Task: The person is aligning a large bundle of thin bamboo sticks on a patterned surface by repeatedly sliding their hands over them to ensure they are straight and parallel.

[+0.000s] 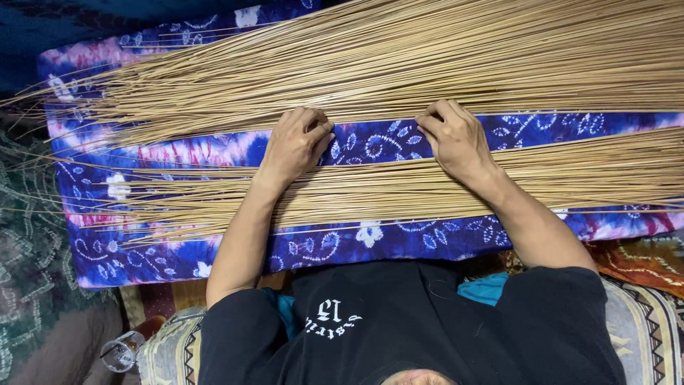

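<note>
Two lots of thin tan sticks lie across a blue tie-dyed cushion [370, 239]: a large far pile [427, 64] along its far edge and a smaller near bundle [399, 189] toward its near edge. The left hand [293, 146] and right hand [456, 139] rest at the far pile's near margin, fingers curled and pinching at a few sticks (forearms lying over the near bundle). Judging by the sizes, most sticks remain unsorted.

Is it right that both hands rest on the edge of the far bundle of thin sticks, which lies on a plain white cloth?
Not quite. The cloth is not plain white: it is blue and purple with white flower patterns. The head view shows this. The rest holds: the left hand and right hand both rest on the edge of the far bundle of thin sticks.
</note>
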